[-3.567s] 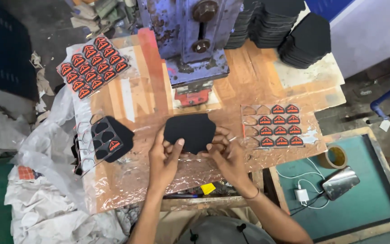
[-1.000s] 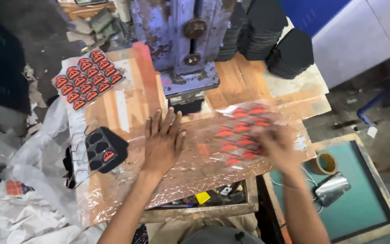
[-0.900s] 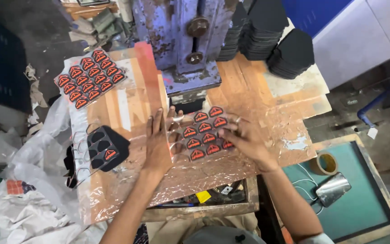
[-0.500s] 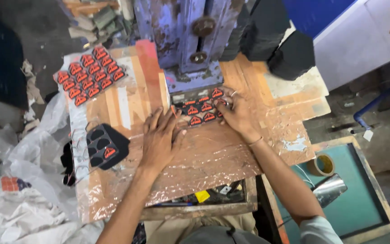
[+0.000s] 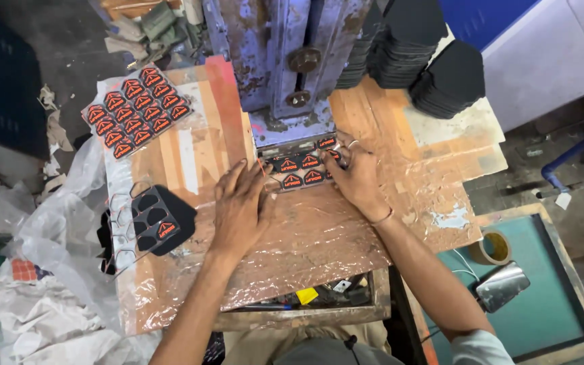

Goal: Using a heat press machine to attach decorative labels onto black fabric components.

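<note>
patch sheet (image 5: 303, 170) partly under press (image 5: 285, 61), press top cropped

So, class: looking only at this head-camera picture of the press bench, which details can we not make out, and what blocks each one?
- Far end of the patch sheet: head view, under the press head.
- Right hand fingertips: head view, merged with the sheet; grip unclear.
- Patch designs: too small.
- Top of the black stacks: cut by the frame's upper edge.
- Left hand palm: faces down on the table.

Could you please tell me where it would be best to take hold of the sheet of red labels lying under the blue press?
Probably by its near edge, coming from the worker's side. The label sheet lies flat, its far end tucked under the blue press, so only the near rows are free. The left hand and right hand already rest at its two near corners.
</note>
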